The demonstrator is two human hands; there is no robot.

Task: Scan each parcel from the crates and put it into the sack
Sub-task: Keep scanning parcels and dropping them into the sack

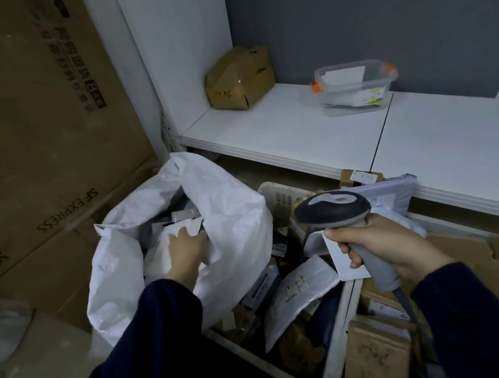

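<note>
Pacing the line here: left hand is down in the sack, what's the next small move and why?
Probably draw the left hand out of the sack toward the crate: it rests on a white parcel already inside, parcels lie in the crate, and the right hand holds the scanner ready.

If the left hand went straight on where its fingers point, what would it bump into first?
Most likely the white parcel in the sack: the left hand rests on it, fingers pointing deeper into the sack. More parcels lie beyond it, though depth is hard to judge.
</note>
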